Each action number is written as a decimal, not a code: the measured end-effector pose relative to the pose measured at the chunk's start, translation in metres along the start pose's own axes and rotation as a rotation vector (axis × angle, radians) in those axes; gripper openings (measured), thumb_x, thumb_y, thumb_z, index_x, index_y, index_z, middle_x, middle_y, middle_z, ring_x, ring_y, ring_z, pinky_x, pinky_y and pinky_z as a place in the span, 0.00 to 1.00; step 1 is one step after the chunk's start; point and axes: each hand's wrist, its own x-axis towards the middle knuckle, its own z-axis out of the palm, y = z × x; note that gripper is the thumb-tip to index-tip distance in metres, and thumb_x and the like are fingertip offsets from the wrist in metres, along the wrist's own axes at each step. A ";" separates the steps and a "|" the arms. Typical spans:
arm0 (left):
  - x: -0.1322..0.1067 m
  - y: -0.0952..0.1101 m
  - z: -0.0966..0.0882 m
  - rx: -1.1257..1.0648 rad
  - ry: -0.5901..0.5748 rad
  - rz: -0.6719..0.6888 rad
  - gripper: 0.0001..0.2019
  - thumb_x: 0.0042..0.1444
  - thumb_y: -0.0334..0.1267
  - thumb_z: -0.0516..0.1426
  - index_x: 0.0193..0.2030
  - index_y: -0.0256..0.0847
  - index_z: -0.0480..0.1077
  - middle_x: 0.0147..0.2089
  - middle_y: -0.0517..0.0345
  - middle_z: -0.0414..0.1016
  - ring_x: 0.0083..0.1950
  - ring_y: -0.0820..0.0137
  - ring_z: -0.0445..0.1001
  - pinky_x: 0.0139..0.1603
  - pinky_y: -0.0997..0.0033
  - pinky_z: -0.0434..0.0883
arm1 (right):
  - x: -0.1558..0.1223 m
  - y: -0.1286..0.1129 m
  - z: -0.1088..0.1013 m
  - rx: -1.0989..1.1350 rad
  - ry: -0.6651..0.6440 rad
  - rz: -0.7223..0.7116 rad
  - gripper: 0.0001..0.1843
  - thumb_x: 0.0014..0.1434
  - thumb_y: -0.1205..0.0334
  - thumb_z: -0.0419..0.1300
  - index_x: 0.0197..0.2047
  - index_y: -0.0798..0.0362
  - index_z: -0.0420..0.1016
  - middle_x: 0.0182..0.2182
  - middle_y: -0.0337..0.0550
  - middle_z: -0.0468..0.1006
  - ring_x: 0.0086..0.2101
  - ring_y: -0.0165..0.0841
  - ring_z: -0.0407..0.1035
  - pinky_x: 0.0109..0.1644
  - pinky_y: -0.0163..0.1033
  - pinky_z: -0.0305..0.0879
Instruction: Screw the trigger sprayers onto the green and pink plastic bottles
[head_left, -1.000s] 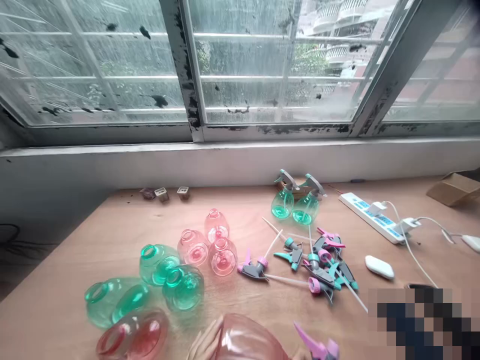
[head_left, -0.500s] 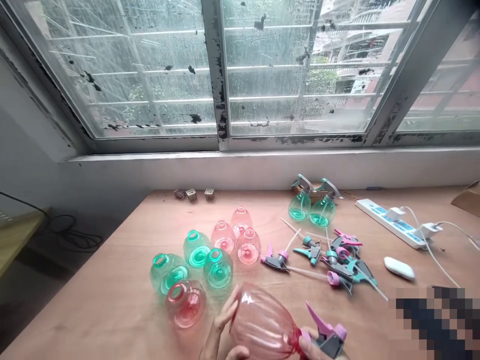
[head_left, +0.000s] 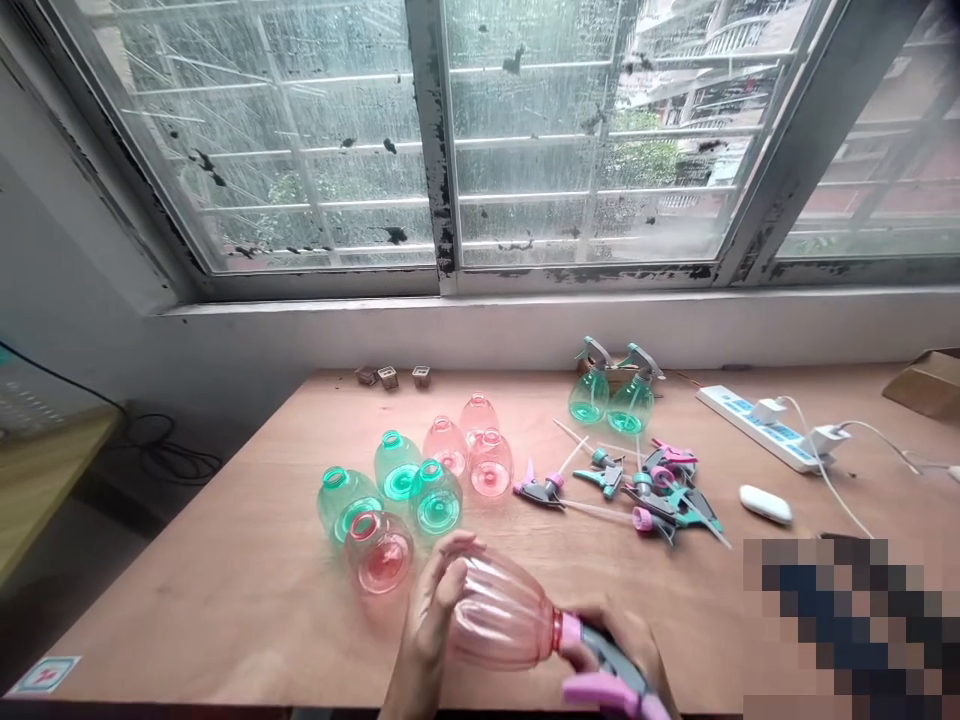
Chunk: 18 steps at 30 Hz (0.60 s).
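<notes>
A clear pink spray bottle [head_left: 501, 612] lies on its side in the air above the table's near part, its neck to the right. My left hand [head_left: 439, 610] is closed around its base end. At the neck, my right hand [head_left: 619, 635] grips the pink collar of a grey and pink trigger sprayer [head_left: 611, 665], which meets the bottle's mouth. The sprayer's pink lever points down toward me. Just left of my left hand stands a darker red bottle [head_left: 380, 553] without a top. Behind it are several open green bottles [head_left: 437, 500] and pink bottles [head_left: 490, 465].
Loose trigger sprayers [head_left: 664, 490] with tubes lie heaped right of centre. Two green bottles with sprayers [head_left: 630, 403] stand at the back. A power strip [head_left: 757, 428] with plugged chargers and a white oval object [head_left: 765, 504] lie at right. A cardboard box [head_left: 926, 385] sits far right.
The trigger sprayer has turned about the bottle's neck, its lever swinging from upward to downward. My right hand has come round over the collar. The view has shifted slightly.
</notes>
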 end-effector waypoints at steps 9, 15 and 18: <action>-0.005 0.016 0.003 0.150 0.043 0.335 0.22 0.63 0.57 0.63 0.55 0.46 0.77 0.56 0.48 0.77 0.63 0.48 0.72 0.66 0.52 0.68 | 0.036 -0.017 0.007 0.187 -0.040 0.188 0.31 0.58 0.30 0.66 0.27 0.53 0.74 0.22 0.33 0.65 0.18 0.27 0.57 0.19 0.34 0.56; -0.017 -0.002 -0.003 0.236 -0.164 0.207 0.38 0.64 0.52 0.66 0.76 0.49 0.59 0.78 0.44 0.61 0.78 0.43 0.57 0.77 0.42 0.55 | 0.093 -0.050 -0.071 -0.066 0.241 0.057 0.35 0.47 0.27 0.71 0.30 0.56 0.80 0.23 0.43 0.76 0.21 0.33 0.64 0.23 0.40 0.64; -0.025 -0.013 -0.011 0.214 -0.150 0.150 0.36 0.67 0.53 0.62 0.77 0.50 0.58 0.76 0.43 0.64 0.76 0.44 0.62 0.76 0.42 0.58 | 0.123 -0.075 -0.136 -0.285 0.542 -0.051 0.33 0.48 0.30 0.72 0.30 0.56 0.80 0.22 0.45 0.77 0.23 0.36 0.66 0.27 0.42 0.63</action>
